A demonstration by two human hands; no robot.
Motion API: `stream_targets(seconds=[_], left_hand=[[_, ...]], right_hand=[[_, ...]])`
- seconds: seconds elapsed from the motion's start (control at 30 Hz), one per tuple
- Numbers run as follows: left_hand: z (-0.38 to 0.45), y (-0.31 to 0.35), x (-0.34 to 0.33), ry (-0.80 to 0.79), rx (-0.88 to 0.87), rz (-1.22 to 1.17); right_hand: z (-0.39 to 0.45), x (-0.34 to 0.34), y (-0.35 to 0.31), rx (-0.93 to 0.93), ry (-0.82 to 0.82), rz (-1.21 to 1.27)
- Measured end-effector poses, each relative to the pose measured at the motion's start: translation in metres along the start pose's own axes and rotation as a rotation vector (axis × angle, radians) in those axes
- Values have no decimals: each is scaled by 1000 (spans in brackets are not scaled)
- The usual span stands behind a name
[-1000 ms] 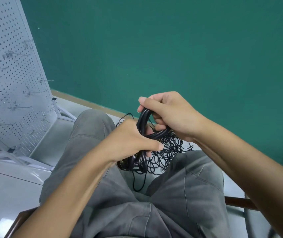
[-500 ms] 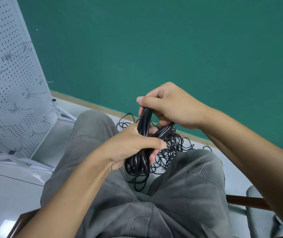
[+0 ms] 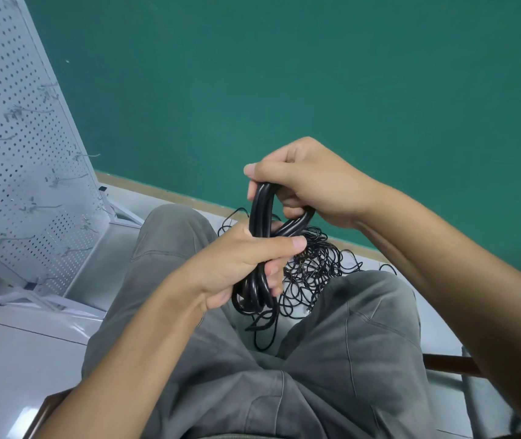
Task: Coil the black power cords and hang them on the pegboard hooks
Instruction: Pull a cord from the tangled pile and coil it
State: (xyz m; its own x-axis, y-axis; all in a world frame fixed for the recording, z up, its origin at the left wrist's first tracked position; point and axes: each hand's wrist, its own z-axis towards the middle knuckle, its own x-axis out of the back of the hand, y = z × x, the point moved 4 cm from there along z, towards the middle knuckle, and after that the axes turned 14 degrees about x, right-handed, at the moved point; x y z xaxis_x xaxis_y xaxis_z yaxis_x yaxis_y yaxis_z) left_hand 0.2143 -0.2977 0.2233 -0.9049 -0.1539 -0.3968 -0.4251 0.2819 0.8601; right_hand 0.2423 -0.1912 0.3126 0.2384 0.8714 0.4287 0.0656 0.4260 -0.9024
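Both hands, our left hand (image 3: 240,264) and right hand (image 3: 310,185), gripped the coiled cord (image 3: 260,213); coiling seemed underway, hanging on the pegboard (image 3: 15,153) next

Both hands are occupied near the centre, above the knees (image 3: 332,337). To the left, open floor (image 3: 15,359) leads to the pegboard (image 3: 15,153), whose hooks (image 3: 78,177) stick out. On the far side a tangle of thin cables (image 3: 313,274) blocks the floor before the green wall (image 3: 284,74).
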Motion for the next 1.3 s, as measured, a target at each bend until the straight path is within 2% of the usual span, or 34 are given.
stream_targets(seconds=[0.17,0.37,0.47,0.6,0.77,0.9,1.0,1.1,1.2,1.3], left_hand=[[6,-7,6,80,-16,-102],[6,-1,25,256,-76,-272],[5,1,35,301,-108,-320],[-1,7,53,417,-154,-419],[-5,3,93,645,-202,-635],[-12,-4,115,869,-243,-757],[-12,-10,119,981,-278,-740],[-11,-10,118,1079,-285,-658],[-9,-13,110,1151,-279,-481],[4,-20,93,1111,-330,-214]], right_hand=[[-2,2,19,5,54,-17],[-34,-46,77,-117,40,485],[-56,-83,106,-173,-17,574],[-76,-111,135,-220,-95,434],[-88,-107,134,-151,-25,225],[-90,-102,129,-111,213,207],[-90,-97,124,-76,325,-24],[-88,-93,104,-1,199,-274],[-84,-93,78,89,25,-361],[-74,-91,53,175,-112,-402]])
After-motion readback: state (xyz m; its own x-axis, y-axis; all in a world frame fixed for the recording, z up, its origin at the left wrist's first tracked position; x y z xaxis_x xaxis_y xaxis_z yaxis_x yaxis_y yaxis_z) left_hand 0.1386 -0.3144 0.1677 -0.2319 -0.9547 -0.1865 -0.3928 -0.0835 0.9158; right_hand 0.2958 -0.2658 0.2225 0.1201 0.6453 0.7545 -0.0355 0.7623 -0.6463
